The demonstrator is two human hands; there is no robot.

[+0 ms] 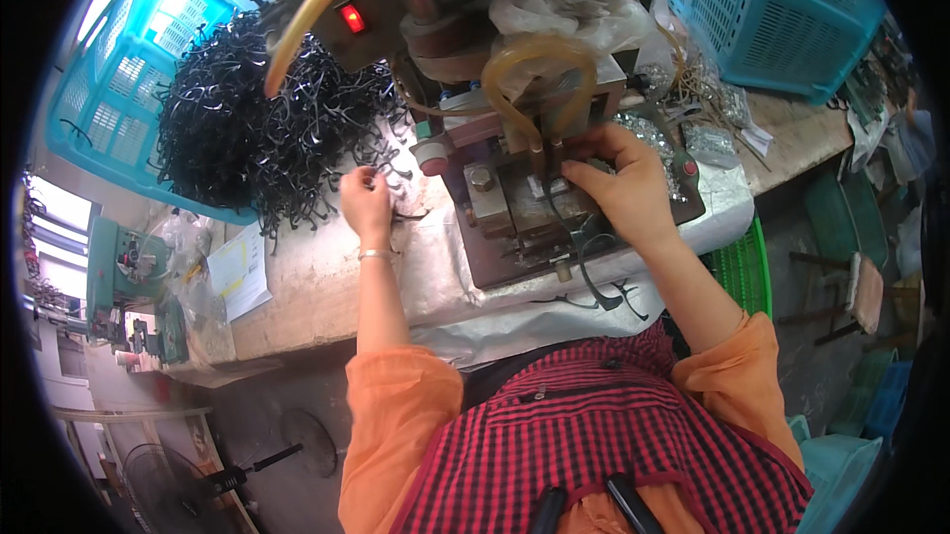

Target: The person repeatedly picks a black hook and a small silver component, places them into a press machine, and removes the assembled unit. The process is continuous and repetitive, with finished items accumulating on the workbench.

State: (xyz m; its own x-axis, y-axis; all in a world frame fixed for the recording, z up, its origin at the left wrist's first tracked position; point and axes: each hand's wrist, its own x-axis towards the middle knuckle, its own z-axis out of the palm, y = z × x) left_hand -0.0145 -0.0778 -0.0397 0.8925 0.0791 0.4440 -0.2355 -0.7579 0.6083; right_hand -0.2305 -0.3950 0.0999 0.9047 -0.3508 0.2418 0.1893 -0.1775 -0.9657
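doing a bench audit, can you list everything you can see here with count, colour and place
black curved parts: a large heap, uncounted, black, bench left, spilling from a basket
plastic baskets: two, turquoise, one far left, one top right
small press machine: one, brown and grey metal, bench centre
rubber hoses: amber, looping over the machine
red lamp: one, lit, machine top
paper sheet: one, yellowish, bench front left
floor fan: one, black, lower left
bracelet: one, silvery, left wrist
left hand: picking a black part at the heap's edge
right hand: fingers on the machine's fixture
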